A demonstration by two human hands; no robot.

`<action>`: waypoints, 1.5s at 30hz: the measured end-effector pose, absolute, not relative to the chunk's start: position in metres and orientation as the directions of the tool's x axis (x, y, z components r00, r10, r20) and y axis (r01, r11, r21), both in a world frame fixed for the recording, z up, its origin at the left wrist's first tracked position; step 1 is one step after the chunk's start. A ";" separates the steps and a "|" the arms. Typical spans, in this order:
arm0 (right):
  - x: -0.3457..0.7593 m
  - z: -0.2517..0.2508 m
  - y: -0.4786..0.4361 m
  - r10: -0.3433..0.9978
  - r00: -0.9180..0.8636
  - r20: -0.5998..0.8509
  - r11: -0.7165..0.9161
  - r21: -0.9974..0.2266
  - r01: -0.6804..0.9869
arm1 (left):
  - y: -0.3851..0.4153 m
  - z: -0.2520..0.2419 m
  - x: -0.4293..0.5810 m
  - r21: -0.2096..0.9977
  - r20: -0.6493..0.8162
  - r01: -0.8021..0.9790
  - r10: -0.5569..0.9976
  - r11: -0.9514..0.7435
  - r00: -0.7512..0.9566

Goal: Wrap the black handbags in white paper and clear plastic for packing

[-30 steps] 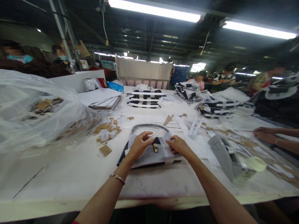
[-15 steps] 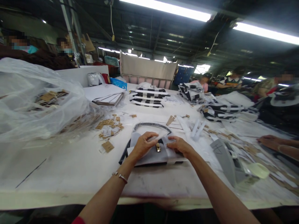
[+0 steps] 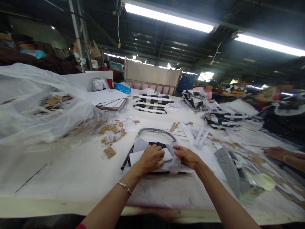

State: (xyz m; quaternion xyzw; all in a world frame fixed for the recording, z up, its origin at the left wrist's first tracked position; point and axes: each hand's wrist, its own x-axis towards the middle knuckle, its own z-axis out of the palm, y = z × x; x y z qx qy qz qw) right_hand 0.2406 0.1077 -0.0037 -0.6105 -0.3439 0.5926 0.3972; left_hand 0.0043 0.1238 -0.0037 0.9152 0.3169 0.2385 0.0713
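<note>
Along the white worktop (image 3: 59, 171) I read the left hand (image 3: 150, 159) and right hand (image 3: 187, 157) as apart, both pressing a black curved-handled bag (image 3: 156, 145) in front of me, its pale grey wrapping (image 3: 143, 144) apparently only part folded, with black-and-white striped packs (image 3: 150, 104) stacked beyond.

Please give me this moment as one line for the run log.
left hand: on wrapping sheet of black handbag | right hand: on same sheet

The white work surface (image 3: 59, 171) carries a wrapped black handbag (image 3: 157, 145) at six o'clock, a clear plastic bag (image 3: 40, 108) at ten, and loose kraft tags (image 3: 111, 135) at eleven. Folded black-and-white striped stacks (image 3: 150, 104) lie at twelve.
</note>
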 end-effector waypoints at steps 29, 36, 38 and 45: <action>0.231 -0.013 0.107 0.974 0.193 -0.119 -0.193 -0.881 0.431 | 0.142 -0.007 0.023 0.172 0.321 0.366 0.403 -0.914 0.857; 0.225 -0.006 0.116 0.948 0.194 -0.251 -0.315 -0.821 0.477 | 0.135 -0.007 0.021 0.073 0.343 0.374 0.375 -0.925 0.861; 0.223 -0.004 0.115 0.939 0.192 -0.285 -0.343 -0.814 0.470 | 0.133 -0.006 0.021 0.047 0.357 0.378 0.369 -0.925 0.858; 0.242 0.009 0.090 0.942 0.147 -0.301 -0.330 -0.910 0.253 | 0.123 -0.014 0.017 0.002 0.480 0.521 0.458 -0.853 0.748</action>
